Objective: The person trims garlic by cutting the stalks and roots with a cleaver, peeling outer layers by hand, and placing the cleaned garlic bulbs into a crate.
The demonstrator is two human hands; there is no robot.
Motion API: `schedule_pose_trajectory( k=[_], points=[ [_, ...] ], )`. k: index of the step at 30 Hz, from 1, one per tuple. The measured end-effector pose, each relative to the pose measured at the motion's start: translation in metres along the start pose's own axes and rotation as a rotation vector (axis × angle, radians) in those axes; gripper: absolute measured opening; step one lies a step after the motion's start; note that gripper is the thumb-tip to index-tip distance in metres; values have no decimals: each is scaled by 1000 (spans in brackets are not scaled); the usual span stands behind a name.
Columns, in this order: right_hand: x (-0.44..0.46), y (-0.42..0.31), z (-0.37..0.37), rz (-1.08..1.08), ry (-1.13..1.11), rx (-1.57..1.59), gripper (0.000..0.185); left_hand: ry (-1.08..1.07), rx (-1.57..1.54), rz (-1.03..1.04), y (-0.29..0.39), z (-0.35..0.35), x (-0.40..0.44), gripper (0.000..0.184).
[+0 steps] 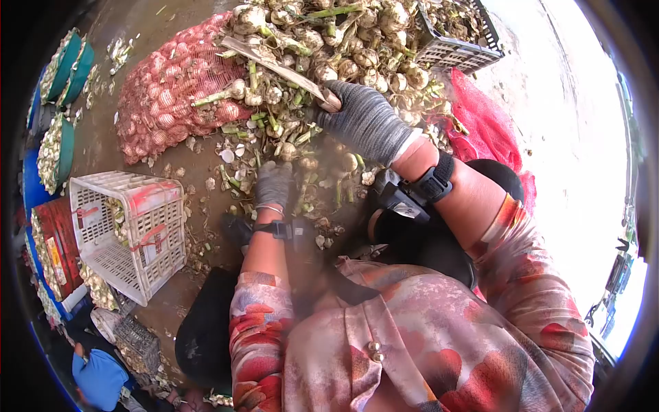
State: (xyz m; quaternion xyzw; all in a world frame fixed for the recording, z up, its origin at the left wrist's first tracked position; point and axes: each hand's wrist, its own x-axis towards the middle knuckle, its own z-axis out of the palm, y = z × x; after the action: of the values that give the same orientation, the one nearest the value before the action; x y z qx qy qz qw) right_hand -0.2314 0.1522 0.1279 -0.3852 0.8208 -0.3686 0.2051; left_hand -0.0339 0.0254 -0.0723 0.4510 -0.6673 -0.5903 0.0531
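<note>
My right hand (367, 120), in a grey knit glove, is closed round the end of a flat wooden stick (274, 67). The stick points up and left over a heap of garlic bulbs (350, 51) with cut green stems. My left hand (274, 184), gloved too, reaches down to the near edge of the heap, beside a garlic bulb (285, 151). Its fingers are blurred, so whether they grip anything is unclear. Loose stems and peeled skins lie around both hands.
A red mesh sack (171, 89) full of garlic lies left of the heap. A black crate (460, 51) stands behind right, near red netting (484, 123). At left are a tipped white crate (165, 226), green basins (65, 151) of garlic, and a person in blue (99, 374).
</note>
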Motion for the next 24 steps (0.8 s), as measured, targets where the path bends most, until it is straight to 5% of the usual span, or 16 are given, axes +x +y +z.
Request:
schedule_pose_trajectory(
  k=[1,6,9,13,14,16,20,22,24],
  points=[
    [-2,2,2,3,-19,70,35,0,403,-119,0,29,-3,54],
    [-8,10,-3,121,-184,43,36,62,383,-87,14,73,-3,69],
    [-6,5,-1,228,-326,-120,37,-85,422,-272,18,59,10,65],
    [-12,17,10,121,-410,-319,36,122,176,48,-17,45,19,45],
    [-14,16,12,107,-451,-353,33,15,-149,132,21,36,1,40],
    [-20,6,9,34,-484,-367,24,-210,-171,253,60,8,-11,31],
    [-31,7,20,-149,-452,-397,17,-130,54,633,80,-27,-39,38],
    [-39,-7,13,-194,-428,-394,16,-165,-102,509,101,-36,-62,41],
    [-48,-21,4,-238,-411,-385,18,-196,147,543,122,-46,-84,45]
  ],
)
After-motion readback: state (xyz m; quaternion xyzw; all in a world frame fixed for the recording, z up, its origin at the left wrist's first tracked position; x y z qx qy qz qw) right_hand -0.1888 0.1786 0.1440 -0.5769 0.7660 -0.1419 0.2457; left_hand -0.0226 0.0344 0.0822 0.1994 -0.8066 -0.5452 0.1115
